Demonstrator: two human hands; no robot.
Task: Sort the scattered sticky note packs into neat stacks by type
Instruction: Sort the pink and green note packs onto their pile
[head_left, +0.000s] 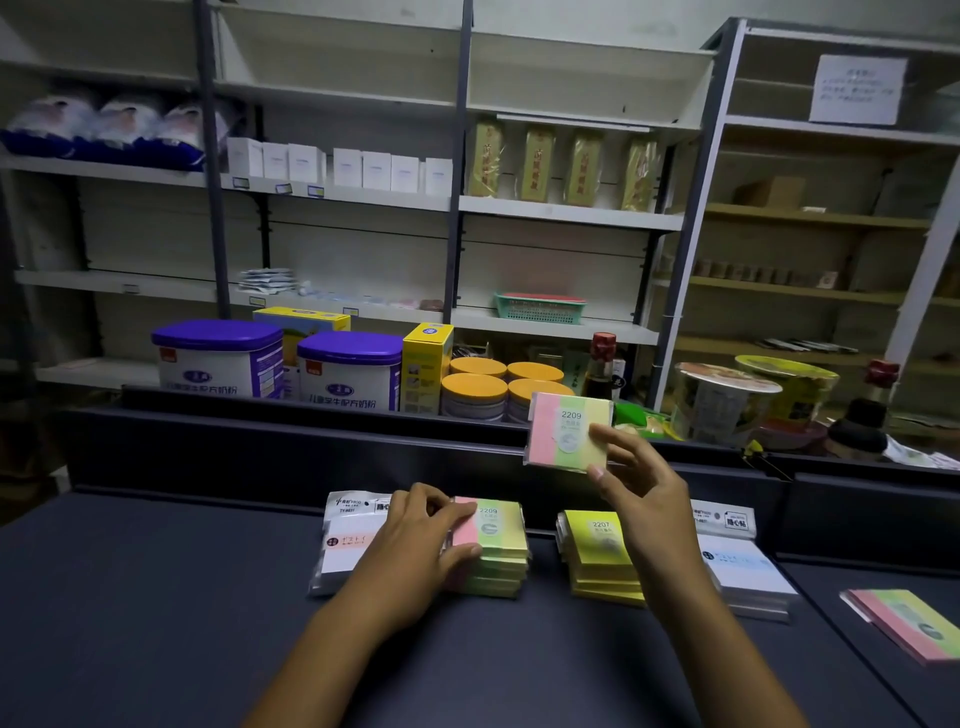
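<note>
Right hand (641, 486) pinches striped pack (569, 432) in air, thumb and fingertips clamped on its lower right corner. Matching striped stack (493, 545) lies below-left of those fingers, long axis left-right. Left hand (421, 540) nearer, fingers bracing stack's left edge.

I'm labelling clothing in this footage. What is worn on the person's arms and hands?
Nothing shows. Both forearms are bare up to the bottom edge of the picture, with no sleeves in view. The left hand and right hand have no gloves, rings, watch or bracelet.
</note>
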